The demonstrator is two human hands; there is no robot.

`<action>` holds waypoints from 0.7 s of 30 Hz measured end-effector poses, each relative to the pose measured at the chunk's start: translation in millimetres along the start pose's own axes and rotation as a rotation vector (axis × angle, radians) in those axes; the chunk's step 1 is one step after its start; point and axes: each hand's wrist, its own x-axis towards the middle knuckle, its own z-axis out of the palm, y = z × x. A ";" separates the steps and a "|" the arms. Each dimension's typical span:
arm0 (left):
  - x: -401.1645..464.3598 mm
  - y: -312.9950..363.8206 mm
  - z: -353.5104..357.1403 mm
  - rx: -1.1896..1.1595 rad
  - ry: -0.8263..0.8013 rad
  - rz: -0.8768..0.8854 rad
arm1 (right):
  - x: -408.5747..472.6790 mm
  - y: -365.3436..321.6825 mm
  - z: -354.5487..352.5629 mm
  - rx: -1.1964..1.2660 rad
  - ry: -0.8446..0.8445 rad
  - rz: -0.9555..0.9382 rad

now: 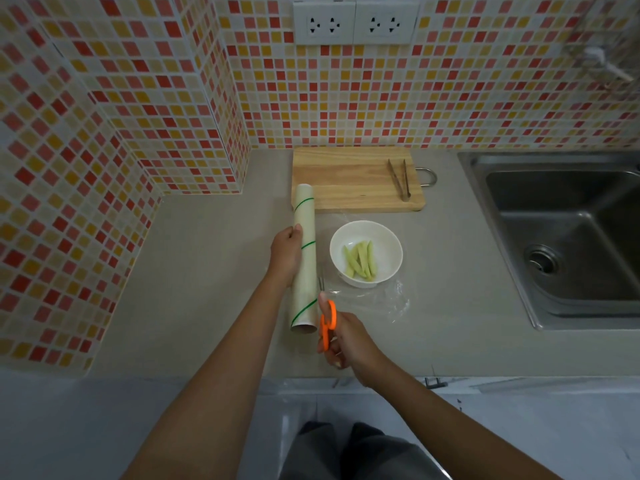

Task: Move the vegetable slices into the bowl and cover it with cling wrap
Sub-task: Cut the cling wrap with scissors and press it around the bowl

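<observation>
Left hand (pixel 285 252) grips roll (pixel 305 261); right hand (pixel 349 341) holds scissors (pixel 327 320)

A beige counter (pixel 207 289) runs along the tiled wall to a steel sink (pixel 568 237) set into it. On it lie a wooden cutting board (pixel 346 181) at the back, a cling wrap roll (pixel 306 216) just left of a white bowl (pixel 381 233), and a clear film sheet (pixel 391 303) spread around the bowl.

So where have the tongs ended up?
The tongs lie on the right end of the wooden cutting board at the back of the counter, beyond the white bowl and left of the sink.
</observation>
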 end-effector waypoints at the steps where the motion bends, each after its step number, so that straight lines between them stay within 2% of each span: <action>1: 0.0 0.1 -0.3 0.000 0.001 0.004 | 0.9 0.4 0.1 0.017 0.008 -0.015; 5: -0.8 -0.2 -0.8 0.012 -0.007 0.021 | 4.2 -0.1 0.1 0.051 0.024 -0.061; 11: -1.1 -0.7 0.3 0.010 -0.013 -0.004 | 14.7 -13.6 -2.5 -0.043 -0.005 0.000; 16: 0.3 0.6 -1.4 0.007 -0.002 0.007 | 25.7 -12.8 -4.0 0.008 0.016 -0.067; 21: -0.1 0.7 -3.4 0.010 -0.014 0.018 | 34.7 -19.6 -3.6 0.011 0.004 -0.014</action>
